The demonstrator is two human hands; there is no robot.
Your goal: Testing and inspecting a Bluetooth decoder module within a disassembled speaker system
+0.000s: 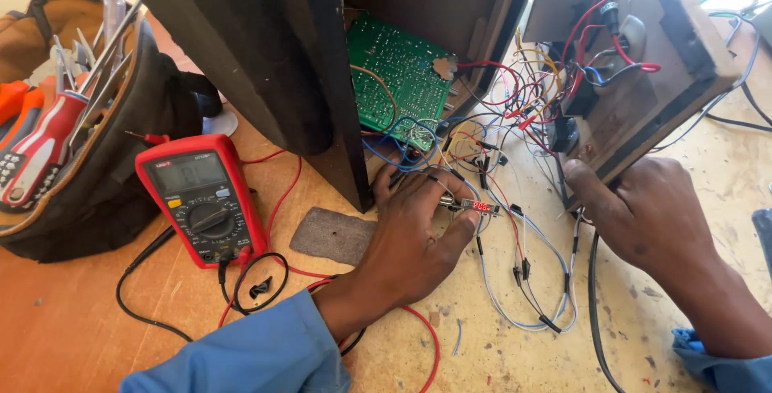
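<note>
The bench lies open at its near edge. A tool bag holds screwdrivers. The left hand pinches a small lit display module among wires; the right hand, loosely curled, holds nothing visible beside the wooden panel.

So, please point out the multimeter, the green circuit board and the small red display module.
multimeter [203,200]: head view, on its dial.
green circuit board [398,75]: head view, middle of the board.
small red display module [481,207]: head view, on the lit digits.
</note>
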